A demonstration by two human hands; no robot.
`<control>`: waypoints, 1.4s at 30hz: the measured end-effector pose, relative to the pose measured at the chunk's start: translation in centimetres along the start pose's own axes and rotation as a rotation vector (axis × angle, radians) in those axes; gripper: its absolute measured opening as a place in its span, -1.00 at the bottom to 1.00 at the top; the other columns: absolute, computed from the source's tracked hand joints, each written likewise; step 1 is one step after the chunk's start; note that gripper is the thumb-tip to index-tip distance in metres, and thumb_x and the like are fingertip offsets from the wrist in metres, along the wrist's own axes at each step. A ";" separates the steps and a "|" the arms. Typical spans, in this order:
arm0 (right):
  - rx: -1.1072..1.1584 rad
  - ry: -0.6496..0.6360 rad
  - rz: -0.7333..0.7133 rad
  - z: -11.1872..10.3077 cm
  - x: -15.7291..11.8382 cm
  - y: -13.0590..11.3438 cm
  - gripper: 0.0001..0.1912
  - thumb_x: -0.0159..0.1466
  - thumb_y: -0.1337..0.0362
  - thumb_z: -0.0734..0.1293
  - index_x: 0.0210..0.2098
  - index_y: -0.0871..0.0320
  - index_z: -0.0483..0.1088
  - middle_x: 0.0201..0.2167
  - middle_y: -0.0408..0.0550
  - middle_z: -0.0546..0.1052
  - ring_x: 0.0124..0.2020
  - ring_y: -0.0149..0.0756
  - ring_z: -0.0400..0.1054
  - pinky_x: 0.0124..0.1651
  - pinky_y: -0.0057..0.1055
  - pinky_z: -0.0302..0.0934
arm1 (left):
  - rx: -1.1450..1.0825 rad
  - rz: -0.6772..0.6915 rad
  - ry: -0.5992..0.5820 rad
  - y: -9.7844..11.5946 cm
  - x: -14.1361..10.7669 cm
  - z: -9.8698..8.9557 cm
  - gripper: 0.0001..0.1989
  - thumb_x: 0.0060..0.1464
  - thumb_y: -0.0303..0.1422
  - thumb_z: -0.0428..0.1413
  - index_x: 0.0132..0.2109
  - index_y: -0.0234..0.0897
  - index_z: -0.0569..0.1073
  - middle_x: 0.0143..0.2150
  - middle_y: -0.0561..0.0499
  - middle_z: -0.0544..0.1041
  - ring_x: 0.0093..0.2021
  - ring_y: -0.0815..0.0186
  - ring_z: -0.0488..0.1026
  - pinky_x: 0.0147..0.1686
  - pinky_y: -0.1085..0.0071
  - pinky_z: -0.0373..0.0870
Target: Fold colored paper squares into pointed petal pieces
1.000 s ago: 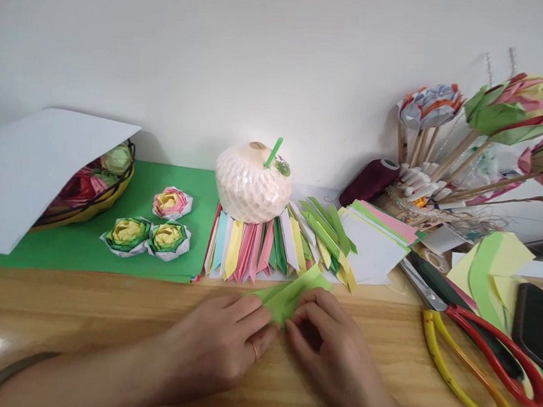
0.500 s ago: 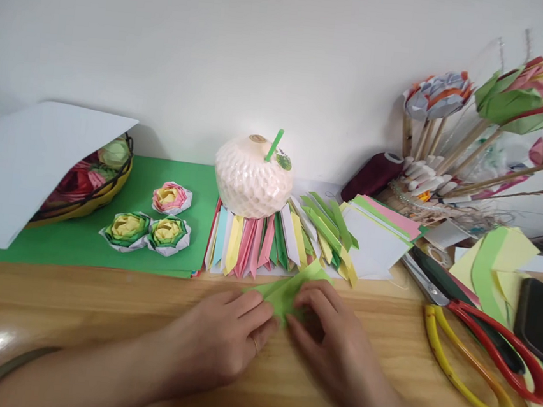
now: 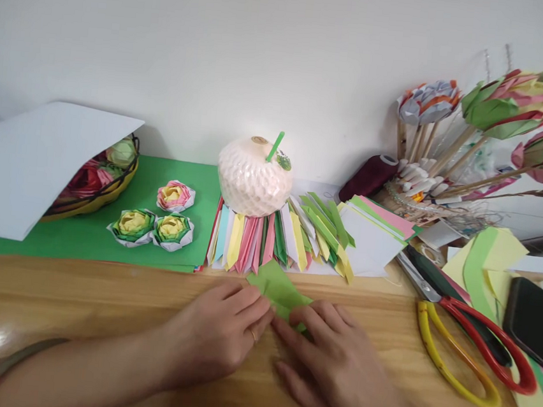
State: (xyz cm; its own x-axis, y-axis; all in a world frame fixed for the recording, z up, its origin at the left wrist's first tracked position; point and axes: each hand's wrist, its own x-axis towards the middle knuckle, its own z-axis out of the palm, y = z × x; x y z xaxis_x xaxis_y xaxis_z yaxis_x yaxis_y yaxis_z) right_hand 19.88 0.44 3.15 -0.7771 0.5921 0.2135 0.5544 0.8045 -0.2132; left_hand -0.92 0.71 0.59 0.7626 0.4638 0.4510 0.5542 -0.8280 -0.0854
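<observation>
A light green sheet of paper (image 3: pixel 278 289) lies at an angle on the wooden table, just in front of a row of folded paper strips. My left hand (image 3: pixel 221 330) grips its lower left edge, fingers curled and pressed together; a ring shows on one finger. At the sheet's lower right, my right hand (image 3: pixel 333 356) presses down with its fingers stretched over the paper. The right thumb is spread apart, off the paper. Both hands cover the near part of the sheet, so its folds there are hidden.
Folded paper strips (image 3: pixel 249 238) lie before a white round ornament (image 3: pixel 254 179). Three paper flowers (image 3: pixel 173 229) rest on green sheets (image 3: pixel 169 171) at left, beside a basket (image 3: pixel 93 202). Large scissors (image 3: pixel 470 312), a phone (image 3: pixel 536 322) and paper flowers on sticks (image 3: pixel 506 104) are at right.
The green paper has turned, its raised corner now pointing upper left. My right hand has gone from bent, pinching fingers to stretched fingers with the thumb apart. My left hand stays at the paper.
</observation>
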 end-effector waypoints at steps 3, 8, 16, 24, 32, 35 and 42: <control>0.014 0.067 0.000 -0.3 -0.1 0.0 -0.79 0.28 0.22 0.25 -0.19 0.18 0.45 -0.45 -0.04 0.48 -0.43 -0.24 0.30 -0.41 -0.32 0.16 | -0.037 -0.012 -0.002 0.3 0.0 0.1 -0.72 0.26 -0.55 -0.13 -0.28 -0.44 0.46 -0.37 -0.07 0.43 -0.35 0.25 0.33 -0.36 0.30 0.34; 0.103 0.319 0.173 -0.9 -0.5 1.5 -0.83 0.32 0.40 0.19 -0.25 0.15 0.42 -0.46 -0.05 0.50 -0.45 -0.31 0.34 -0.41 -0.38 0.22 | -0.041 0.042 0.007 -0.2 0.0 -0.1 -0.74 0.27 -0.55 -0.12 -0.23 -0.43 0.47 -0.27 -0.11 0.48 -0.28 0.26 0.35 -0.27 0.30 0.34; 0.288 0.126 0.334 0.8 0.2 1.6 -0.93 0.26 0.31 0.26 -0.32 0.15 0.37 -0.44 -0.08 0.46 -0.44 -0.32 0.35 -0.44 -0.45 0.22 | -0.052 0.132 0.020 -1.3 0.0 -0.6 -0.69 0.30 -0.55 -0.16 -0.19 -0.41 0.49 -0.16 -0.04 0.50 -0.21 0.27 0.36 -0.13 0.25 0.31; 0.224 0.076 0.434 1.1 0.6 1.2 -0.84 0.23 0.36 0.25 -0.49 0.12 0.26 -0.55 -0.16 0.41 -0.58 -0.38 0.27 -0.55 -0.49 0.09 | -0.017 0.163 -0.069 -2.0 -0.6 -0.2 -0.84 0.26 -0.47 0.00 -0.17 -0.32 0.48 -0.08 -0.01 0.49 -0.15 0.28 0.35 -0.09 0.28 0.31; 0.231 0.187 0.304 2.1 0.7 1.8 -0.87 0.27 0.42 0.21 -0.30 0.14 0.37 -0.37 -0.06 0.45 -0.37 -0.32 0.37 -0.37 -0.45 0.27 | -0.032 0.206 -0.022 -2.1 -0.3 -0.4 -0.78 0.28 -0.52 -0.06 -0.12 -0.41 0.48 -0.09 -0.04 0.52 -0.17 0.27 0.38 -0.06 0.25 0.28; 0.179 0.203 0.194 1.9 0.5 1.9 -0.81 0.32 0.42 0.17 -0.32 0.15 0.40 -0.39 -0.05 0.45 -0.35 -0.31 0.36 -0.33 -0.42 0.27 | -0.053 0.192 0.009 -2.1 -0.1 -0.5 -0.77 0.29 -0.54 -0.09 -0.09 -0.42 0.47 -0.12 -0.03 0.53 -0.19 0.28 0.40 -0.11 0.27 0.31; 0.003 0.172 0.028 1.3 0.2 1.5 -0.77 0.36 0.42 0.13 -0.29 0.21 0.41 -0.44 -0.03 0.43 -0.39 -0.29 0.28 -0.38 -0.39 0.19 | -0.062 0.154 -0.047 -1.9 -0.3 -0.2 -0.85 0.25 -0.50 0.01 -0.10 -0.38 0.46 -0.10 -0.04 0.52 -0.17 0.27 0.41 -0.15 0.27 0.36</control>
State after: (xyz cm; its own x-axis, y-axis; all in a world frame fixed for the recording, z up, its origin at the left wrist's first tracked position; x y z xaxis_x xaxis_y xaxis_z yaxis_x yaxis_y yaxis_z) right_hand 20.19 1.69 1.58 -0.6989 0.6139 0.3670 0.5741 0.7875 -0.2240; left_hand -2.24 2.09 0.77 0.8526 0.3427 0.3946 0.4088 -0.9076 -0.0952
